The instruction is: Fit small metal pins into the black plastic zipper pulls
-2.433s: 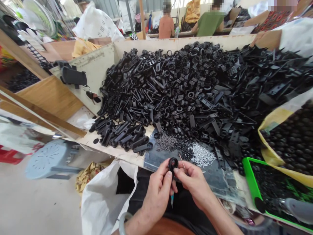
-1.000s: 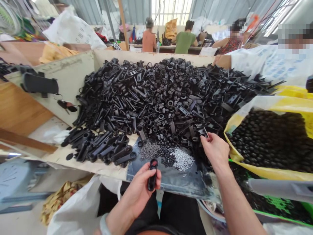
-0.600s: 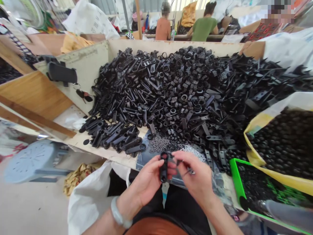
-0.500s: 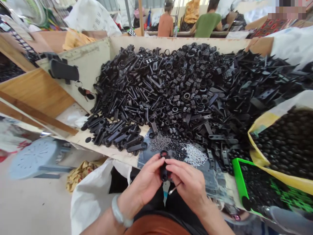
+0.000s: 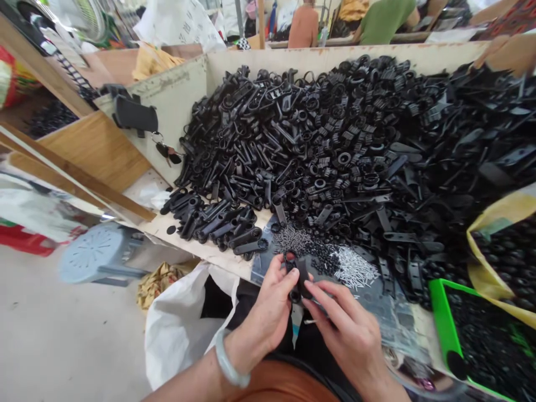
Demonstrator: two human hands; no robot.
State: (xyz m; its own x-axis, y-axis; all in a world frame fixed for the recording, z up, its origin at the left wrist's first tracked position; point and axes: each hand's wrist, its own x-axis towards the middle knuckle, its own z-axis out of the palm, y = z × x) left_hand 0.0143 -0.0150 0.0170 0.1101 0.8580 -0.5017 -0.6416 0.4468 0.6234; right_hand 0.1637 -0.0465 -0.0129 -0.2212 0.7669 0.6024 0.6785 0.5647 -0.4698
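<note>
My left hand (image 5: pixel 270 304), with a pale bangle (image 5: pixel 229 360) on its wrist, grips a black plastic handle part (image 5: pixel 295 290) whose ring end points away from me. Close beside that part, my right hand (image 5: pixel 349 324) pinches a flat black plastic piece (image 5: pixel 305 273) between thumb and fingers. A thin light-coloured rod (image 5: pixel 310 321) shows under the right fingers; what it is I cannot make out. Just beyond the hands lie small grey metal parts (image 5: pixel 293 237), little black parts (image 5: pixel 322 257) and shiny silver pins (image 5: pixel 355 268) on a dark mat.
A big heap of black plastic parts (image 5: pixel 318 134) fills the wooden bench. Similar handle parts (image 5: pixel 218 220) lie in a row at left. At right stand a green tray (image 5: pixel 446 329) and a yellow-edged sack (image 5: pixel 481 268). A white sack (image 5: pixel 176 329) hangs below; a stool (image 5: pixel 94 251) stands left.
My right hand has drawn slightly apart from my left, and the flat black piece now shows in its fingers. The view has shifted, so the bench appears farther right.
</note>
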